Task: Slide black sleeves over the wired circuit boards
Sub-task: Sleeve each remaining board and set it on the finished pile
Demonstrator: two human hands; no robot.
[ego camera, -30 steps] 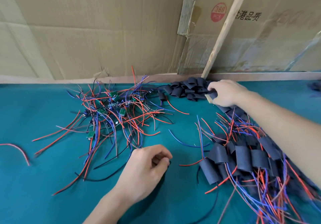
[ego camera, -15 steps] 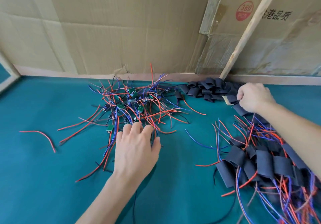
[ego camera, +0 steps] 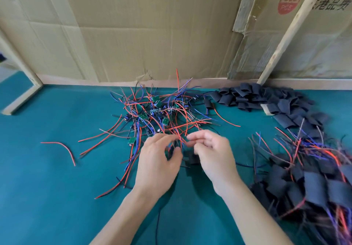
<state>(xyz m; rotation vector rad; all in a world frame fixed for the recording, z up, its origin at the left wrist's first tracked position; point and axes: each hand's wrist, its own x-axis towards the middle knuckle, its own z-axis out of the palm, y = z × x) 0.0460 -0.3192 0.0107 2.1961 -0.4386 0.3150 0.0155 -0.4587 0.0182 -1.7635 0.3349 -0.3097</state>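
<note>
A tangle of small green circuit boards (ego camera: 161, 111) with red, blue and black wires lies mid-table. My left hand (ego camera: 158, 161) grips a bunch of those wires at the tangle's near edge. My right hand (ego camera: 213, 153) is close beside it, its thumb and fingers pinching a black sleeve (ego camera: 191, 158) that sits between the two hands. Empty black sleeves (ego camera: 253, 97) are heaped at the back right. Boards covered with sleeves (ego camera: 312, 185) pile up at the right.
The table has a teal cover (ego camera: 47, 197). Cardboard sheets (ego camera: 152, 26) wall off the back, with a slanted wooden slat (ego camera: 285, 35) leaning at the right. A loose red wire (ego camera: 62, 147) lies alone at the left.
My right hand has left the sleeve heap at the back and come to the middle with a sleeve. My left hand has closed on wires at the tangle's edge.
</note>
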